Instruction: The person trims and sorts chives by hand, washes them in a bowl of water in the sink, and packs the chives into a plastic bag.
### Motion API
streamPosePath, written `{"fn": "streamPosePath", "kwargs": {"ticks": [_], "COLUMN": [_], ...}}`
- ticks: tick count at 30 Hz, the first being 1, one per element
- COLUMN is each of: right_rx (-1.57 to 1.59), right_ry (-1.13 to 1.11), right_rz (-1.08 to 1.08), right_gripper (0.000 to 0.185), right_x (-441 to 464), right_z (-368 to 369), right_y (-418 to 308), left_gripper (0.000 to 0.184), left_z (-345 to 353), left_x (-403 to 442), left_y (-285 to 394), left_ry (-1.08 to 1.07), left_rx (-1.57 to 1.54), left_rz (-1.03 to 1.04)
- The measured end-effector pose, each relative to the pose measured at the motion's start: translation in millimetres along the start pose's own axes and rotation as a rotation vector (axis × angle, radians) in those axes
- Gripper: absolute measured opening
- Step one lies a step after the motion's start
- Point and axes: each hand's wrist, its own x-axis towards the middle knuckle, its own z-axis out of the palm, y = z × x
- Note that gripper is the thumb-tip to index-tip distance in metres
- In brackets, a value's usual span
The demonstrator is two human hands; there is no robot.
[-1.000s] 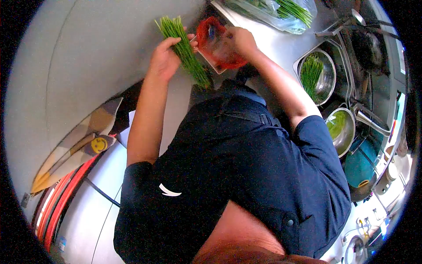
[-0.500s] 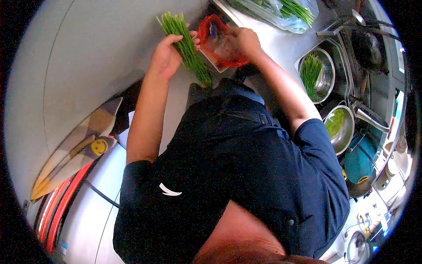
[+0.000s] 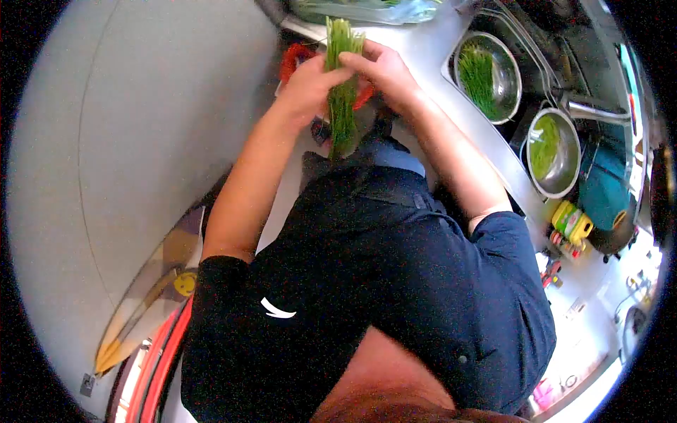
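Observation:
Upright in front of me is a bunch of garlic chives [image 3: 341,106], long thin green stalks with pale cut ends at the top. My left hand [image 3: 309,86] is closed around it from the left, its thumb across the stalks. From the right, my right hand [image 3: 386,70] grips the upper part, thumb in front and fingers partly hidden behind. Beneath both hands is a bin lined with a red plastic bag [image 3: 296,58], mostly covered by the hands and stalks.
On the counter at right, a metal bowl [image 3: 509,83] holds more chives. Nearer stands a second metal bowl [image 3: 572,158] with pale green pieces. A clear plastic bag [image 3: 402,13] lies at the top edge. A yellow-green bottle [image 3: 572,222] stands below the bowls.
My right hand has left the red bag and taken hold of the chives. My left hand has shifted right, and the bunch has gone from slanted to upright. The view has turned.

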Motion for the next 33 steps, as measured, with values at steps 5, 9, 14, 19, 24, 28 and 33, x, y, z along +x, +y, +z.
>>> {"fn": "streamPosePath", "kwargs": {"ticks": [5,9,14,19,24,28,33], "right_rx": [0.220,0.488,0.552,0.511,0.517,0.353,0.289], "right_ry": [0.030,-0.018,-0.112,-0.126,-0.014,0.270,0.371], "right_rz": [-0.057,-0.075,-0.058,-0.011,-0.044,-0.066,-0.082], "right_gripper": [0.036,0.034,0.036,0.031,0.037,0.037,0.032], "right_x": [-30,-42,-75,-85,-94,-96,-103], "right_z": [-47,-88,-144,-191,-217,-222,-208], "right_y": [0,10,-3,4,8,17,15], "left_gripper": [0.041,0.045,0.042,0.035,0.032,0.033,0.041], "left_z": [52,77,122,164,185,190,172], "left_x": [22,48,78,94,111,118,138], "left_y": [-4,-16,-37,-51,-53,-43,-41], "left_ry": [-0.130,-0.301,-0.431,-0.319,-0.120,-0.073,-0.172], "left_rx": [0.114,-0.143,-0.325,-0.163,0.032,0.133,-0.230], "left_rz": [-0.027,-0.170,-0.243,-0.166,-0.160,-0.152,-0.245]}}
